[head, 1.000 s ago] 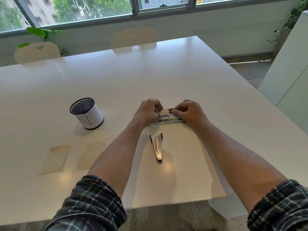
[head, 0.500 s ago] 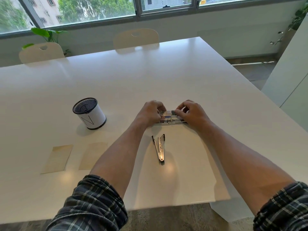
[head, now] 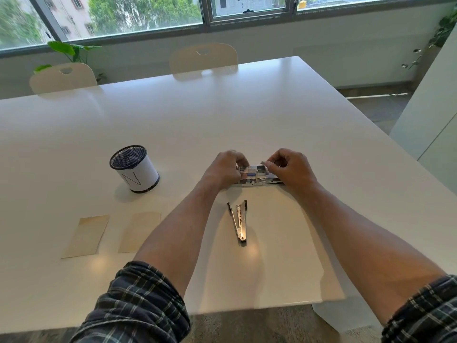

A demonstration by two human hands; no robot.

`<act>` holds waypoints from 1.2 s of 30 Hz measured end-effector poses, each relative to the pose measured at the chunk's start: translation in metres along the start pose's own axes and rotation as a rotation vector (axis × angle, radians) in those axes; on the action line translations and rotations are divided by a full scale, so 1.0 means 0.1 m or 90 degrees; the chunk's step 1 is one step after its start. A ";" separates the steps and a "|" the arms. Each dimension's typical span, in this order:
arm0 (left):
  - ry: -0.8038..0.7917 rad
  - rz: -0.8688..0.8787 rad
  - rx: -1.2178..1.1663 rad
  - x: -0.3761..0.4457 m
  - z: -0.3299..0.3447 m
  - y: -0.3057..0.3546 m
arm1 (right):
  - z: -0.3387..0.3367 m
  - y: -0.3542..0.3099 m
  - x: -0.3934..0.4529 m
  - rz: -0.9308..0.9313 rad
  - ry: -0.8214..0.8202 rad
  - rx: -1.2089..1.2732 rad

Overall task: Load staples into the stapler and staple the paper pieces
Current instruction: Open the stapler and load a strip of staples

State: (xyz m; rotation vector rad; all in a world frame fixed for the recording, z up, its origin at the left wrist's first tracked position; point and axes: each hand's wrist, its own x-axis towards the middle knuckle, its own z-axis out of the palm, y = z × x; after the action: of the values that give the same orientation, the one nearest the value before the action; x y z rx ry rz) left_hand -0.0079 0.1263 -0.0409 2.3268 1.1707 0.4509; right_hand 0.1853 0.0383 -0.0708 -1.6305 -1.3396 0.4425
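Between our left hand (head: 226, 169) and right hand (head: 289, 167), both pinching it, sits the small glossy staple box (head: 253, 170) above the open metal stapler (head: 238, 222).

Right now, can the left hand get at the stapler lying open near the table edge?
Probably yes. The stapler lies bare on the table between both forearms, nothing on or over it. But the left hand is busy at the staple box and would have to let go first.

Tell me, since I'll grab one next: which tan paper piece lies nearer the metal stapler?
The right-hand tan paper piece, beside the left forearm; the other lies farther left of the metal stapler.
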 end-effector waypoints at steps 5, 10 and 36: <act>-0.002 0.004 0.010 0.01 0.01 -0.02 | -0.01 0.01 0.00 0.034 0.038 0.066; -0.002 0.009 0.005 0.01 0.00 -0.03 | 0.01 0.00 0.00 0.018 0.036 0.025; 0.029 0.051 0.011 -0.01 0.05 -0.01 | 0.06 0.08 0.00 -0.088 -0.051 0.007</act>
State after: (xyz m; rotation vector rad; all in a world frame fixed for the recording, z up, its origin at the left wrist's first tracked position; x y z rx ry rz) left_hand -0.0071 0.1244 -0.0459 2.3972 1.1092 0.5270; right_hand 0.1849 0.0413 -0.0799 -1.5131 -1.4975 0.4353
